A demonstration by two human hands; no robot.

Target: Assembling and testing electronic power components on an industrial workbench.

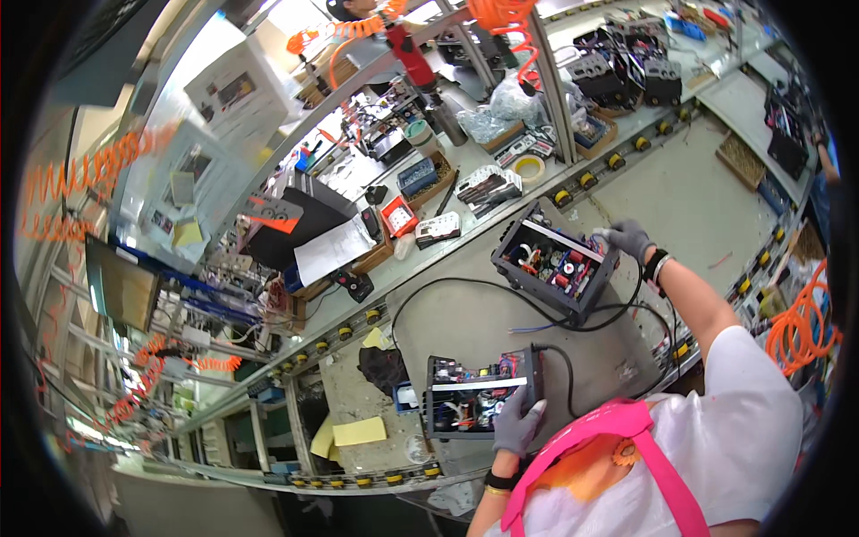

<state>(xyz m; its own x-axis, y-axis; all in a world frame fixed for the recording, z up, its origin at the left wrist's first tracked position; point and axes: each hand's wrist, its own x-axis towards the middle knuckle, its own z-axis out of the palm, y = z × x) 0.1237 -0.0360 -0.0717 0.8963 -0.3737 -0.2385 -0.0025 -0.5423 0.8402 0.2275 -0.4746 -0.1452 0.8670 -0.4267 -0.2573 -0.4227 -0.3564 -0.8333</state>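
At left, the gloved left hand (pixel 517 421) curls its fingers over the right edge of the near open electronics chassis (pixel 481 394), apparently to steady it on the grey work mat (pixel 465 313). A black cable (pixel 465 285) loops across the mat between units. At right, the gloved right hand (pixel 626 238) closes on the upper corner of the far open chassis (pixel 555 262), tilting its interior into view.

Two gloved hands — the left hand (pixel 517 422) grips the near open black box (pixel 481 395), the right hand (pixel 626 238) rests on the far box (pixel 555 262). Both boxes sit on the grey desk (pixel 689 206), wiring exposed, with a black cable (pixel 447 286) looping between them.
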